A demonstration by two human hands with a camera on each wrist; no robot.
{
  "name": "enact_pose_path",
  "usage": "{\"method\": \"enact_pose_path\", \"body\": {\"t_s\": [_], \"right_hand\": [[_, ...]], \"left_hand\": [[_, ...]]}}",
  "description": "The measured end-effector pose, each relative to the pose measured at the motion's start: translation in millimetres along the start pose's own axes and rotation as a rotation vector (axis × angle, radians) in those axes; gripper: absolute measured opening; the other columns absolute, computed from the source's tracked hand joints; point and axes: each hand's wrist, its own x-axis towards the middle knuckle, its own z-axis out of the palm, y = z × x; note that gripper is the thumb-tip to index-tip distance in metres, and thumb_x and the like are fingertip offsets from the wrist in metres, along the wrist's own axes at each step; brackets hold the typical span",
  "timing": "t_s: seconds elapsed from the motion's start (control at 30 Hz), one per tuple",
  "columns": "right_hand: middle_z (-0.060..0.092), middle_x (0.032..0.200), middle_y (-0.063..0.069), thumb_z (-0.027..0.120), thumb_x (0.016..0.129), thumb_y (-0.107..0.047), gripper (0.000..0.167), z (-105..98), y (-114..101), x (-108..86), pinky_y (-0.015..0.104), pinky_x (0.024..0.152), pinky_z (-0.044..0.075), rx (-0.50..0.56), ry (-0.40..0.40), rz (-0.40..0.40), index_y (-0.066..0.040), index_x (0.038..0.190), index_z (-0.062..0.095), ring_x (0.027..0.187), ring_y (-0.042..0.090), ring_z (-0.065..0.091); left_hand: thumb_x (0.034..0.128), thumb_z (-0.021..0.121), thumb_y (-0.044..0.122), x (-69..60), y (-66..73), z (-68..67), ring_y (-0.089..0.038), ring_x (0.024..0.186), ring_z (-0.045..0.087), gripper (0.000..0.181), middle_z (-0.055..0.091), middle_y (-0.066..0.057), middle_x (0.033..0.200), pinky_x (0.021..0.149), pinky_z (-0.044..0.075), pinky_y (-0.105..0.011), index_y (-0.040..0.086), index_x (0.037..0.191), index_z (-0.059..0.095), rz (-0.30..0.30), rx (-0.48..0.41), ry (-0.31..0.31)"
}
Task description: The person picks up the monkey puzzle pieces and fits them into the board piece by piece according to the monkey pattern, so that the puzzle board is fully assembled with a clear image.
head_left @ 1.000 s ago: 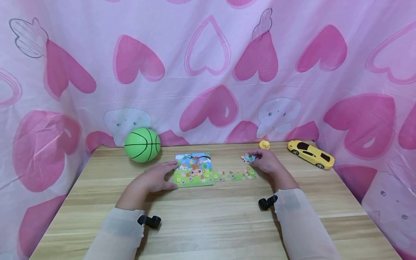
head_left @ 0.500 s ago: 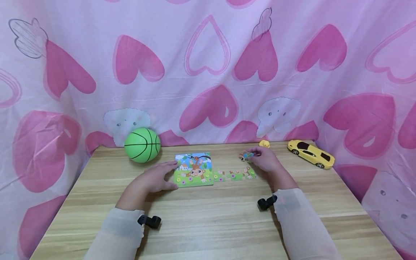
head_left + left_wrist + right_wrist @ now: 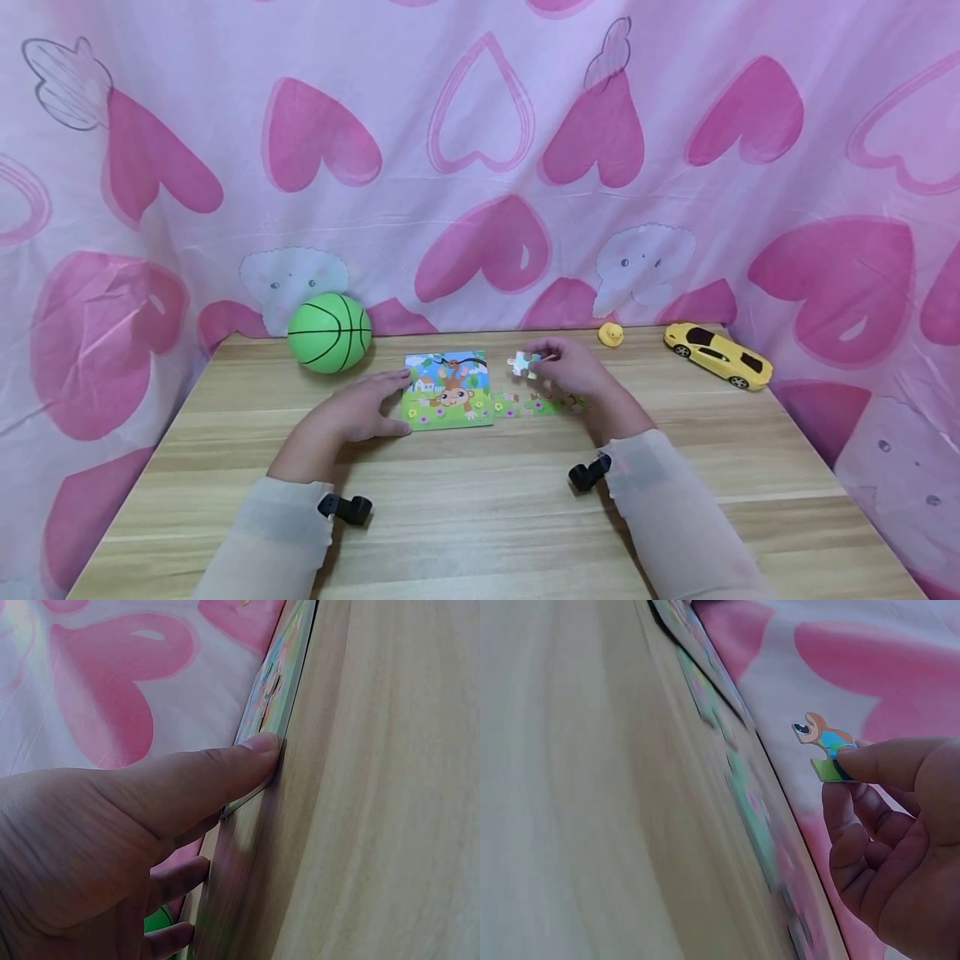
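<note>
A jigsaw puzzle board with a monkey picture lies flat on the table. My left hand rests at its left side. In the left wrist view the thumb touches the board's edge near a corner, with the other fingers spread beside it. My right hand pinches a puzzle piece between thumb and index finger, above the table to the board's right. The right wrist view shows that piece with brown, blue and green print. Loose puzzle pieces lie in a row beside the board, partly hidden under the right hand.
A green ball stands at the back left of the wooden table. Along the back right are a small yellow rubber duck and a yellow toy car. A pink heart-patterned curtain hangs behind the table.
My right hand has moved left toward the board with the puzzle piece, which has turned in its fingers. The hand now covers part of the loose row. The left hand stays put.
</note>
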Motion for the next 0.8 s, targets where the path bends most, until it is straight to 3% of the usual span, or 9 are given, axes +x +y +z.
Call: {"method": "enact_pose_path", "body": {"t_s": [0.27, 0.47, 0.63, 0.73, 0.8], "right_hand": [[0.066, 0.118, 0.006, 0.075, 0.100, -0.023, 0.031, 26.2, -21.5, 9.6, 0.033, 0.069, 0.057, 0.029, -0.056, -0.017, -0.031, 0.130, 0.076, 0.099, 0.027, 0.060], [0.068, 0.119, 0.002, 0.075, 0.099, -0.020, 0.034, 40.9, -32.9, 17.3, 0.037, 0.088, 0.058, 0.011, -0.098, -0.047, -0.028, 0.131, 0.075, 0.107, 0.025, 0.063], [0.070, 0.117, 0.000, 0.076, 0.098, -0.020, 0.030, 46.9, -38.3, 23.2, 0.041, 0.098, 0.054, 0.001, -0.076, -0.068, -0.033, 0.125, 0.077, 0.111, 0.025, 0.064], [0.070, 0.116, 0.000, 0.077, 0.097, -0.022, 0.028, 51.4, -39.0, 26.0, 0.039, 0.093, 0.056, -0.003, -0.076, -0.081, -0.036, 0.121, 0.077, 0.108, 0.022, 0.064], [0.070, 0.115, 0.001, 0.077, 0.098, -0.021, 0.028, 54.9, -38.1, 27.0, 0.034, 0.082, 0.057, 0.005, -0.092, -0.083, -0.035, 0.122, 0.077, 0.097, 0.019, 0.064]], "left_hand": [[0.0912, 0.083, 0.049, -0.4, 0.4, 0.4, -0.043, 0.164, 0.028, 0.088, 0.036, -0.007, 0.176, 0.133, 0.027, -0.065, 0.019, 0.165, 0.045, 0.003, 0.008, -0.001], [0.0907, 0.084, 0.049, -0.9, -0.2, 0.7, -0.045, 0.163, 0.028, 0.088, 0.035, -0.007, 0.176, 0.132, 0.027, -0.067, 0.020, 0.164, 0.046, 0.002, 0.011, 0.003], [0.0909, 0.084, 0.048, -1.4, 0.4, 0.0, -0.045, 0.163, 0.028, 0.088, 0.035, -0.006, 0.176, 0.133, 0.027, -0.067, 0.020, 0.164, 0.045, -0.003, 0.009, 0.003], [0.0907, 0.084, 0.048, -1.4, 1.2, -0.6, -0.045, 0.163, 0.028, 0.088, 0.035, -0.006, 0.177, 0.132, 0.027, -0.067, 0.021, 0.165, 0.045, -0.007, 0.007, 0.004], [0.0906, 0.084, 0.048, -1.0, 1.5, -0.8, -0.045, 0.163, 0.028, 0.088, 0.035, -0.006, 0.177, 0.132, 0.027, -0.067, 0.021, 0.165, 0.045, -0.008, 0.006, 0.005]]}}
